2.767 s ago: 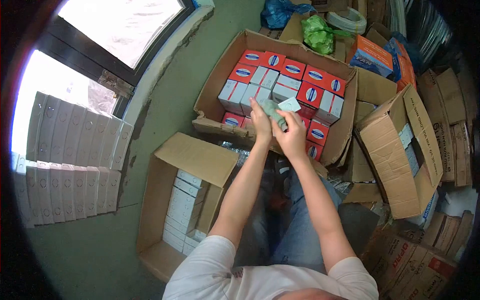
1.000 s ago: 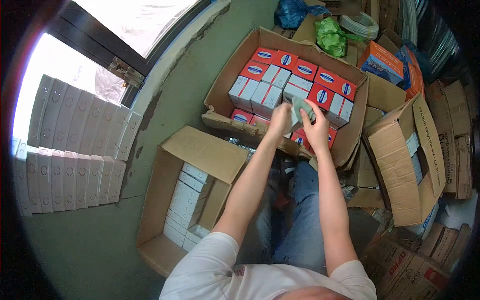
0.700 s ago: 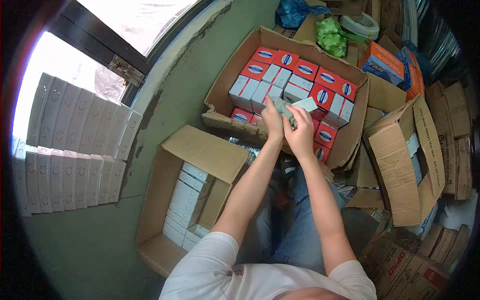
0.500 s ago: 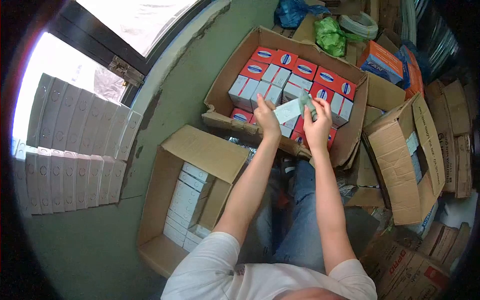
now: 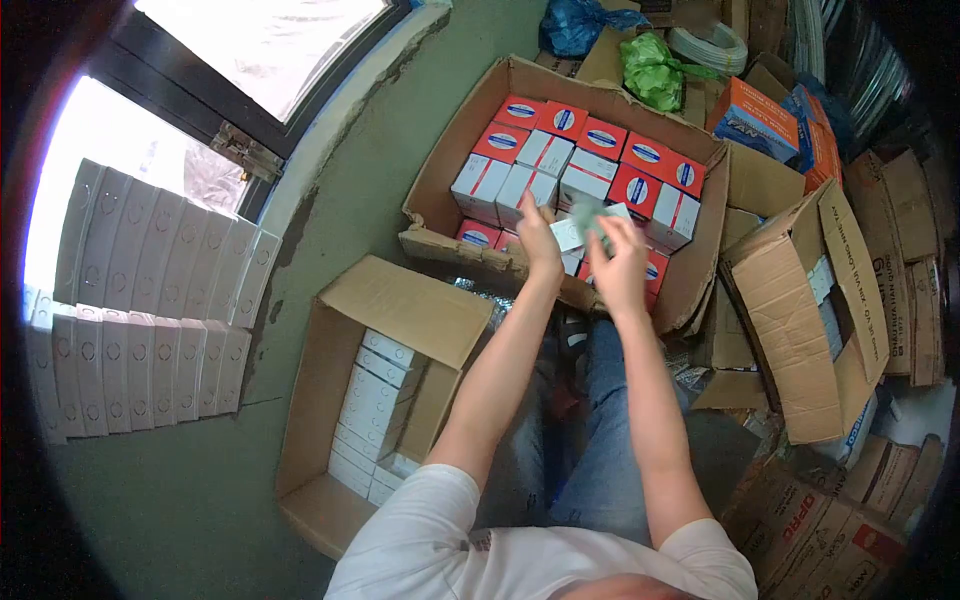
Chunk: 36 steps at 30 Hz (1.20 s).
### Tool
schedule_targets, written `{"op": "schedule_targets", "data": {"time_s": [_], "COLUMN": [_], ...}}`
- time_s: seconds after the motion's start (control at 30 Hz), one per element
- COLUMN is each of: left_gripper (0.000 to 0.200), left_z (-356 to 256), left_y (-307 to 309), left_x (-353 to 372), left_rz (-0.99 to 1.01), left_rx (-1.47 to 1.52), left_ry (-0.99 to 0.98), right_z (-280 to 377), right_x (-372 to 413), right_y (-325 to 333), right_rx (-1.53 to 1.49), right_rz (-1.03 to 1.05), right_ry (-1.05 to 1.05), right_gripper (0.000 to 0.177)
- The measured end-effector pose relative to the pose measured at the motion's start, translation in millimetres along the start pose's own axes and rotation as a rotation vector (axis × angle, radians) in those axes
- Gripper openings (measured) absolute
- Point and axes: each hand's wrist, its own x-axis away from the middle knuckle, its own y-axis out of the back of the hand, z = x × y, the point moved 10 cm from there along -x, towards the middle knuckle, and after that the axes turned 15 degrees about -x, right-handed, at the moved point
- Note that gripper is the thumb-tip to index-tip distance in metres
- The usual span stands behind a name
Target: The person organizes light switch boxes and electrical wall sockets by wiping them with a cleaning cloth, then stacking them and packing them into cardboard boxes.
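Note:
My left hand point(image 5: 540, 243) grips one end of a small white rectangular box point(image 5: 567, 235). In my right hand point(image 5: 620, 265) is a grey-green cloth point(image 5: 586, 214), blurred by motion and pressed across the middle of that box. The box's far end shows just to the right of the cloth. Both hands are above a large open carton point(image 5: 425, 180), which holds several red and white boxes point(image 5: 636, 188) with blue oval labels. My fingers partly hide how the white box is held.
At the left, an open carton point(image 5: 310, 400) contains white boxes point(image 5: 372, 410). White switch-like panels point(image 5: 140, 350) stand in two rows by the window. To the right are another open carton point(image 5: 790, 350), a green bag point(image 5: 652, 70), a blue bag point(image 5: 585, 25) and coiled cable point(image 5: 708, 48).
My right hand has moved left with the cloth, from the box's right end to its middle. My left hand keeps its hold, and the whole view has shifted slightly.

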Motion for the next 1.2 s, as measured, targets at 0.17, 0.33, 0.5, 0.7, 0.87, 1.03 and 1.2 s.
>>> {"op": "schedule_targets", "data": {"time_s": [0.17, 0.33, 0.5, 0.7, 0.87, 1.03, 1.2], "left_gripper": [0.049, 0.050, 0.048, 0.046, 0.048, 0.037, 0.048], "left_z": [5.0, 8.2, 22.9, -20.2, -16.0, -6.4, -15.1], "left_y": [7.4, 13.0, -0.3, -13.8, -26.9, -36.2, -63.7], "left_x": [-6.0, -26.2, -17.3, 8.9, 4.2, 2.2, 47.4], "left_rz": [-0.019, 0.065, 0.113, 0.132, 0.298, 0.460, 0.932], "left_rx": [0.021, 0.226, 0.287, -0.120, -0.198, -0.312, -0.471], "left_ry": [0.013, -0.028, 0.139, -0.061, -0.222, -0.118, -0.140], "right_z": [10.3, -30.8, 15.9, -10.1, -61.8, -88.2, -92.3], "right_x": [-8.2, -13.9, -6.7, -13.9, -7.0, -6.0, -7.5], "right_y": [-14.6, 20.2, -22.8, 19.4, 57.9, 49.6, 55.7], "right_rx": [-0.009, 0.004, -0.065, -0.053, -0.227, -0.574, -0.555], "right_rz": [0.046, -0.144, 0.026, -0.232, -0.471, -0.404, -0.396], "right_ry": [0.024, -0.057, 0.075, 0.006, -0.296, -0.500, -0.474], "right_gripper": [0.025, 0.026, 0.028, 0.026, 0.033, 0.036, 0.039]}}
